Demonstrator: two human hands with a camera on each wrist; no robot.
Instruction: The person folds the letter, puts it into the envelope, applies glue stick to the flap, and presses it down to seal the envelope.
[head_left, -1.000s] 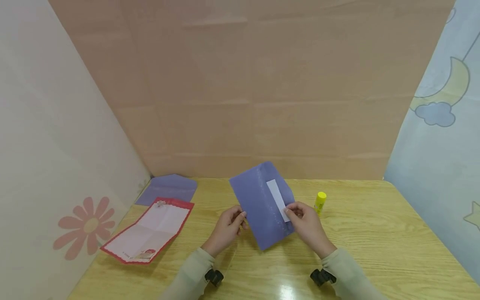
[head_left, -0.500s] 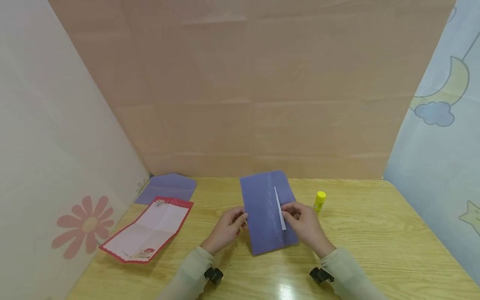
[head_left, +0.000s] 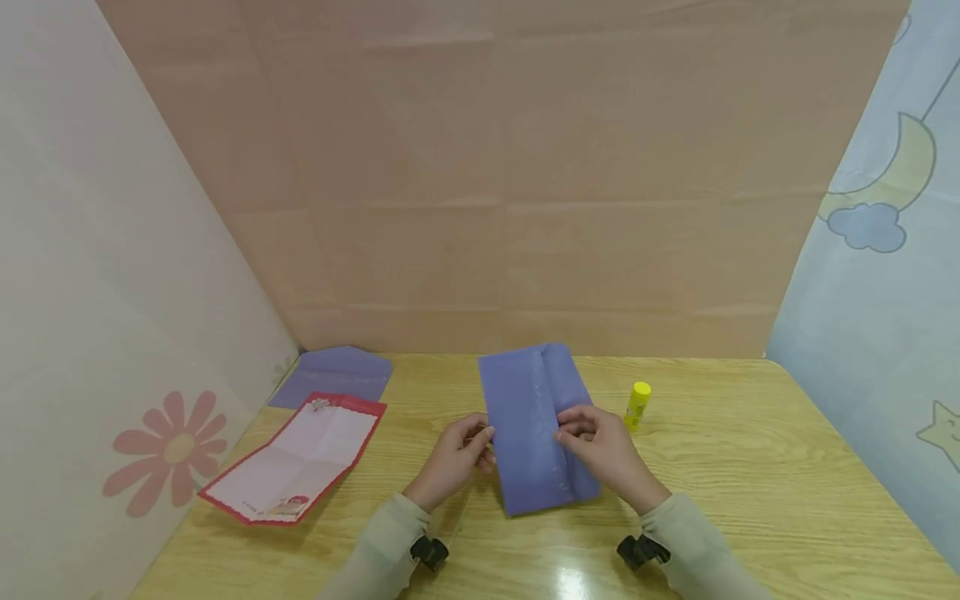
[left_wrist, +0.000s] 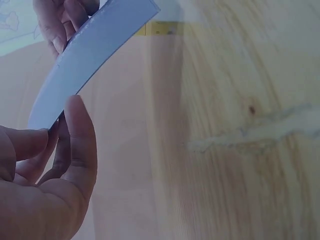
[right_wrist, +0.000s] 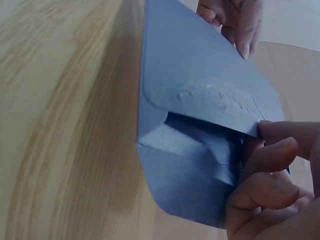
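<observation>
Purple envelope (head_left: 525, 433) held tilted above surface (head_left: 750, 467), between red-edged paper (head_left: 300, 454) at left and glue stick (head_left: 637, 407) at right. Pinched at left by left hand (head_left: 452, 454), at mouth edge (right_wrist: 215, 119) by right hand (head_left: 607, 446). Mouth edge could be creased or torn if pulled too hard.

Purple envelope (head_left: 525, 425); flap (right_wrist: 180, 185) unfolded, mouth gaping; aslant over the table (head_left: 750, 483)
</observation>
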